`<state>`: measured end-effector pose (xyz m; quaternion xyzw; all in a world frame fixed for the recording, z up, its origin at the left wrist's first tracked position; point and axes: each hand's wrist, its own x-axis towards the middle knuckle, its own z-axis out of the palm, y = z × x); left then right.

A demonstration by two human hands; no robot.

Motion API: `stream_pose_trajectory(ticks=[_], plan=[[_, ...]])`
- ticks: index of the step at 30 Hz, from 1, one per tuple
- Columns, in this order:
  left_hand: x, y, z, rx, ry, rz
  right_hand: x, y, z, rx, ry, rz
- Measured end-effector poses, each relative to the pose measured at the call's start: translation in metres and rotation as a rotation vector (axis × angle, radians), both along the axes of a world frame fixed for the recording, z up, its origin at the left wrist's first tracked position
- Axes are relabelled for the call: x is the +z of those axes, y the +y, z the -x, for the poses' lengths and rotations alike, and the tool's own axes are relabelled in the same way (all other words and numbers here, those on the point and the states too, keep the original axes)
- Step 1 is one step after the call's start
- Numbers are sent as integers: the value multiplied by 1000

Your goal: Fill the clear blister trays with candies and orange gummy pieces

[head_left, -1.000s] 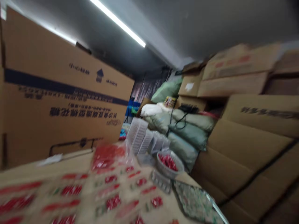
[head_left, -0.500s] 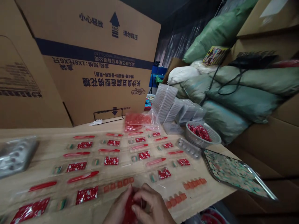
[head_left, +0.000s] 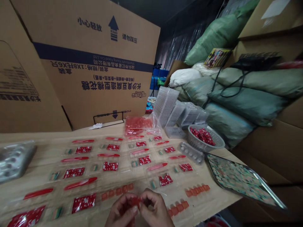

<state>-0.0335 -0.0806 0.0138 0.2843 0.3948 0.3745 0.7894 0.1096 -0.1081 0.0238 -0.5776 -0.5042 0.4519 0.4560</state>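
Note:
At the near edge of the table, my left hand (head_left: 121,209) and my right hand (head_left: 152,208) come together with bent, closed fingers. Between them they pinch a red translucent piece (head_left: 135,201), mostly hidden by my fingers. Just beyond my left hand lies a row of orange-red squares (head_left: 117,191); to the right of my right hand are two more such rows (head_left: 178,208). Around these stand clear plastic trays, several holding a red plastic knife-like piece (head_left: 80,183), a red spotted sachet (head_left: 84,202) and a small green-and-orange striped piece (head_left: 57,213).
A large carton (head_left: 99,101) stands behind the table. A bag of red pieces (head_left: 137,126), stacked clear trays (head_left: 165,105), a basket of red sachets (head_left: 205,146) and a metal tray of striped pieces (head_left: 243,179) line the back and right. Sacks (head_left: 246,90) are piled beyond.
Both hands have shifted, fingertips now meeting higher on the red piece, and less of it shows than before. The view has tilted slightly; the laid-out trays look the same.

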Motion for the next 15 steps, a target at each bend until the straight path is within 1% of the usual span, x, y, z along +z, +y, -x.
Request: stream_pose_trajectory(ticks=[5,7,8,10,12,14,15], plan=[[1,3,-2,-62,-30,218,-15,0,3,38,332,62],[1,5,-2,-76,-32,219,-24,-2,6,45,385,67],[1,5,-2,-71,-26,208,-28,-2,8,25,383,58],[1,5,-2,-49,1,174,-31,-4,11,-66,309,-6],[-1,4,-1,-38,25,119,-28,-6,12,-125,151,-121],[-2,2,0,-31,28,52,-19,-7,11,-74,3,-216],[-3,1,0,-27,22,31,-14,-7,10,-27,-34,-233]])
